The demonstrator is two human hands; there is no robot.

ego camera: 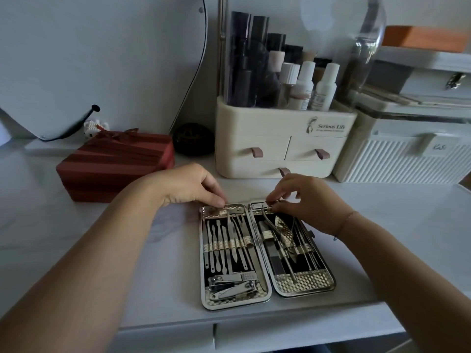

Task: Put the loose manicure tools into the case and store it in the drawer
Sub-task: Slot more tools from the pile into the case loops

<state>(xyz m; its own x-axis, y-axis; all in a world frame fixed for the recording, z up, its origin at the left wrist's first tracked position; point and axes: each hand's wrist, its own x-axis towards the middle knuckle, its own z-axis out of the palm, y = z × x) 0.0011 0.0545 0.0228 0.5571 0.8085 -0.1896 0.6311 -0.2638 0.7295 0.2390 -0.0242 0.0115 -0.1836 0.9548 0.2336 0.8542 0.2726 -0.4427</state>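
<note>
Status: still on the loading step, storing not started. Case (303, 284) lies open flat on the desk (153, 271), near its front edge, both halves up. Most tools are already strapped in: two nail clippers (233, 282) at the near end of the left half, nipper (274, 226) angled across the right half. Left hand (193, 184) has curled fingers on the far left corner of the case, steadying it; can't tell if it pinches the rim or just presses. Right hand (309, 200) pinches a small metal tool (261, 205) at the far end of the right half, thumb and forefinger clamped on it, apparently seating it in the top pocket. Hands are apart, one per half. No loose tools visible elsewhere on the desk, so this reads as the last or near-last piece. Next: push the tool fully home so nothing stands proud, fold the halves shut, latch. Then the drawer: candidates are the desk drawer (280, 335) under the front edge or the organizer (280, 149) at the back; can't tell which is meant. Both are closed, so one hand must open it first.
</note>
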